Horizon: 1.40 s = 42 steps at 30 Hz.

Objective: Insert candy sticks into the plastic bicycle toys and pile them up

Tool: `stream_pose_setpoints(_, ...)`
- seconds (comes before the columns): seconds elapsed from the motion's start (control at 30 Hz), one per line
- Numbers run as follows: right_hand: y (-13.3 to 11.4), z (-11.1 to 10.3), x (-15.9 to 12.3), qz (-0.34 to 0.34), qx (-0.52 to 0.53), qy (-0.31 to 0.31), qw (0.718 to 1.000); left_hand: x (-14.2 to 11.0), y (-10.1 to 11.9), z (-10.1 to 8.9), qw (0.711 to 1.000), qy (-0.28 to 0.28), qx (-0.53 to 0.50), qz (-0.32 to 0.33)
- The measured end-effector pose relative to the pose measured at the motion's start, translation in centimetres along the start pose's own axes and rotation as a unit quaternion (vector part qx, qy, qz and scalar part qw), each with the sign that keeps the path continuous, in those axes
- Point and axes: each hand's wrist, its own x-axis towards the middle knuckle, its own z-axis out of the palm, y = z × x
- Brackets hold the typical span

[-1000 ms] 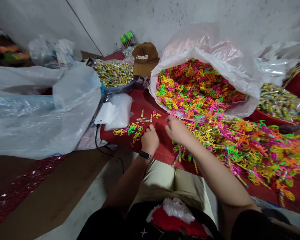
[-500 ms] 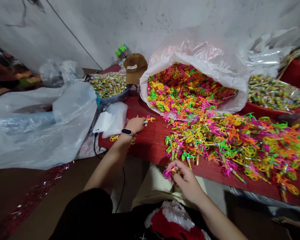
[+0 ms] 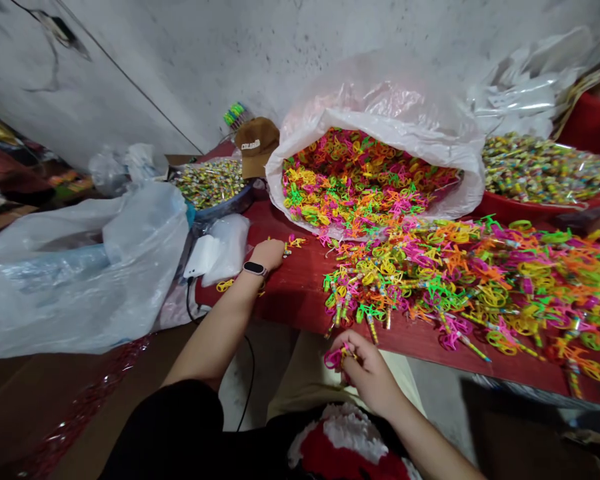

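- Left hand [image 3: 267, 255] resting knuckles-up on the red table [image 3: 300, 287], beside loose pieces [image 3: 295, 243]; grip cannot be told.
- Right hand [image 3: 370, 370] pinching a pink plastic loop toy [image 3: 334, 360], holding it clear past the table's near edge.
- Plastic sack [image 3: 380, 90] lying tipped, mouth spilling neon toys [image 3: 430, 280] rightward across the table.

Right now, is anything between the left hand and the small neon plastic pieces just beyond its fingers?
Nothing visible is. The left hand reaches over the red table, its fingertips right beside the small neon plastic pieces, with no object between them.
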Motion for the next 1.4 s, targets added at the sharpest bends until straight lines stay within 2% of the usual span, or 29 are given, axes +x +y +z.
stream_pose_setpoints(0.2,0.4,-0.1,0.1,0.008,0.018,0.006,1.0,-0.6,-0.5,-0.1,1.0,0.018,-0.005,0.02)
stream_pose_setpoints(0.4,0.7,-0.1,0.2,0.014,0.03,0.007,0.999,-0.3,-1.9,0.0,0.999,-0.032,0.009,0.024)
stream_pose_setpoints(0.6,1.3,0.1,0.2,0.02,0.022,0.008,1.0,0.7,-1.5,-0.6,0.997,0.006,0.008,0.08)
stream_pose_setpoints(0.77,1.1,0.0,0.0,0.012,0.018,0.014,1.0,1.8,-1.7,-1.3,0.992,-0.003,-0.005,0.129)
stream_pose_setpoints(1.1,1.0,0.3,-0.1,0.015,0.022,0.011,1.0,2.8,-1.4,-1.2,0.985,-0.006,-0.023,0.171)
stream_pose_setpoints(1.23,1.1,0.4,0.0,0.026,0.041,0.02,0.999,1.9,-0.4,-0.3,0.984,-0.003,-0.037,0.177)
stream_pose_setpoints(1.4,0.8,0.1,0.0,-0.013,0.036,0.065,0.997,-1.4,2.4,1.4,0.976,0.005,-0.087,0.2)
